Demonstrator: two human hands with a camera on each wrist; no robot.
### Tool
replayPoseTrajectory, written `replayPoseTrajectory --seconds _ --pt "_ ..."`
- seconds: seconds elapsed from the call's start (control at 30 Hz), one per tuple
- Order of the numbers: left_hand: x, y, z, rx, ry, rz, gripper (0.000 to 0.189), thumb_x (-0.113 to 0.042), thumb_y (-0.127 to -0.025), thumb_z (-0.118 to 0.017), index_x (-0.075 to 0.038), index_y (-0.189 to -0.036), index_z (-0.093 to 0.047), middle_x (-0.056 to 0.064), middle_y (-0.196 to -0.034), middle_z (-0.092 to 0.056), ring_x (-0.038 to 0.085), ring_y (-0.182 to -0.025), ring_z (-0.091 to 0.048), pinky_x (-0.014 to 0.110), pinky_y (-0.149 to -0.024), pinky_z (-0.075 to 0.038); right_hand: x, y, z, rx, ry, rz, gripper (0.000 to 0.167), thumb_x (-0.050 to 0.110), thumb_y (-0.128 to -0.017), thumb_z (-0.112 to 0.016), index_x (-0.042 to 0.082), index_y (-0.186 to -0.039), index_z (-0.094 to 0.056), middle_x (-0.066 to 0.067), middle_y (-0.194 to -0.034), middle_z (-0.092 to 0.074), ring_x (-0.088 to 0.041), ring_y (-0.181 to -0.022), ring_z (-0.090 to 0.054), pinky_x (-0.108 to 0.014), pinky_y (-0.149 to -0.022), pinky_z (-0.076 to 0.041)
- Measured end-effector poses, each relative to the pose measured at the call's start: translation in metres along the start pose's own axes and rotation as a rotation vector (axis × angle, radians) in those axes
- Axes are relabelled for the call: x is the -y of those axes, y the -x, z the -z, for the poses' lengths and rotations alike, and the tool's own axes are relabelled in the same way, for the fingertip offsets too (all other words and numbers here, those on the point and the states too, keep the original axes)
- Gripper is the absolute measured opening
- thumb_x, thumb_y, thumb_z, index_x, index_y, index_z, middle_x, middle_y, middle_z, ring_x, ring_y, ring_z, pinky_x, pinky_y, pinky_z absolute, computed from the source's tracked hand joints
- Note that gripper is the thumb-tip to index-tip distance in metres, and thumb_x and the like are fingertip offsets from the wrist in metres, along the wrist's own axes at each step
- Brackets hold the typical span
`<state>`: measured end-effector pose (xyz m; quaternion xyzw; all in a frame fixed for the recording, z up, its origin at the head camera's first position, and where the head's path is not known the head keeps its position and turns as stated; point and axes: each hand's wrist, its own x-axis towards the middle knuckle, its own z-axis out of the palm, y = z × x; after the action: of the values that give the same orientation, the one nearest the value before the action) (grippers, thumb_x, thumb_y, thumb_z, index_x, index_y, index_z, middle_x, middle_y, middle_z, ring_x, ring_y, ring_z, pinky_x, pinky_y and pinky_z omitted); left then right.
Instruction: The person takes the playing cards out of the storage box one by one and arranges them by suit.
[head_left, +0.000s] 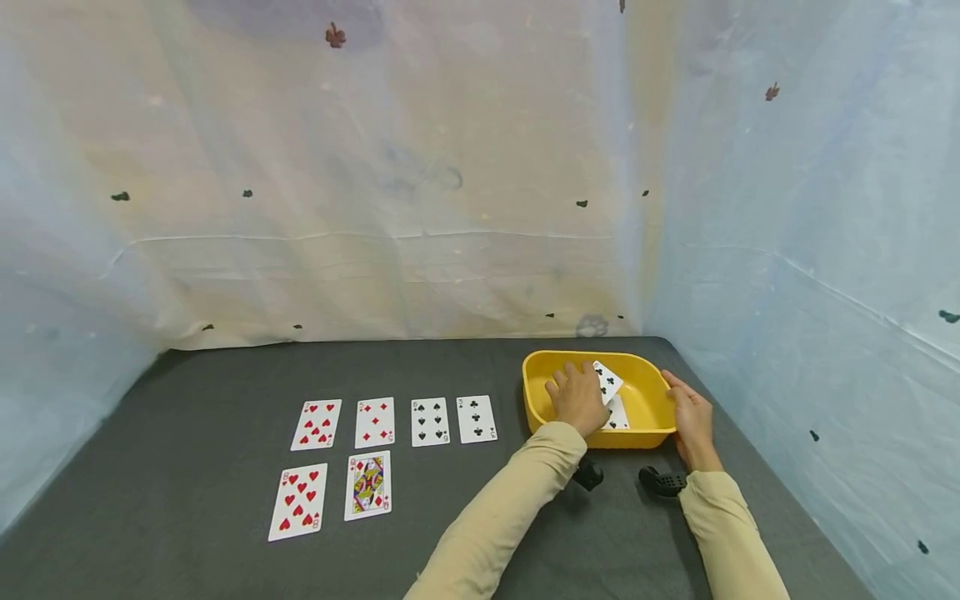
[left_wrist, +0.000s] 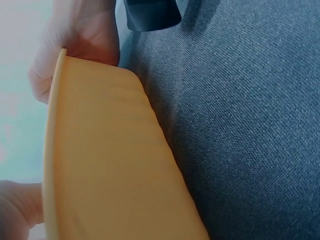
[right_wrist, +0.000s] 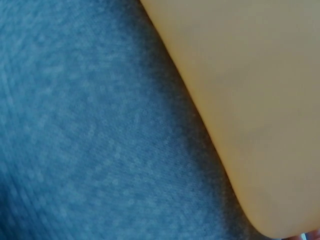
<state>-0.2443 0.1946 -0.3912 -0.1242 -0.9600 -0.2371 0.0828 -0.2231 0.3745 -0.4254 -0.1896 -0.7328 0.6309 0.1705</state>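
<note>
My left hand [head_left: 579, 402] reaches over the near rim into a yellow plastic tray [head_left: 651, 390], its fingers spread apart and bent downward. Right beside it in the tray lies a clubs playing card [head_left: 609, 381], tilted over another white card [head_left: 617, 415]. I cannot tell whether the left fingers pinch a card, as the palm side is hidden. At the tray's right end my right hand [head_left: 694, 423] grips the rim. In the left wrist view, fingers [left_wrist: 92, 42] of that hand curl round the tray's corner, while the left thumb [left_wrist: 22, 205] crosses the rim.
On the dark cloth-covered table [head_left: 187, 500], several playing cards lie face up left of the tray, among them a seven of hearts [head_left: 316, 425], a six of spades [head_left: 430, 422] and a queen of diamonds [head_left: 368, 485]. Pale plastic sheeting [head_left: 420, 275] hangs behind and beside the table.
</note>
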Motion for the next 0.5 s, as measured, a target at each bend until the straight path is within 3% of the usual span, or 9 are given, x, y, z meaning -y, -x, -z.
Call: replayPoseTrajectory --seconds 0.2,0.5 --pt "0.002 0.001 0.006 0.018 0.041 -0.008 0.046 -0.040 -0.078 -0.081 -0.014 -0.108 -0.057 0.008 -0.099 -0.050 0.027 -0.094 -0.046 0.039 -0.077 -0.034 0.000 0.001 0.002 0.018 0.009 0.006 0.046 0.015 -0.101 -0.038 0.007 -0.145 -0.043 -0.009 -0.152 -0.035 -0.024 -0.137 -0.034 -0.022 -0.093 -0.043" --pt "0.006 -0.001 0.011 0.056 0.090 -0.018 0.049 -0.036 -0.076 -0.083 -0.013 -0.110 -0.055 0.005 -0.091 -0.047 0.024 -0.088 -0.041 0.035 -0.073 -0.029 0.000 0.001 0.002 0.027 -0.013 0.011 0.046 0.015 -0.102 -0.037 0.006 -0.146 -0.042 -0.011 -0.152 -0.034 -0.026 -0.136 -0.035 -0.015 -0.083 -0.046"
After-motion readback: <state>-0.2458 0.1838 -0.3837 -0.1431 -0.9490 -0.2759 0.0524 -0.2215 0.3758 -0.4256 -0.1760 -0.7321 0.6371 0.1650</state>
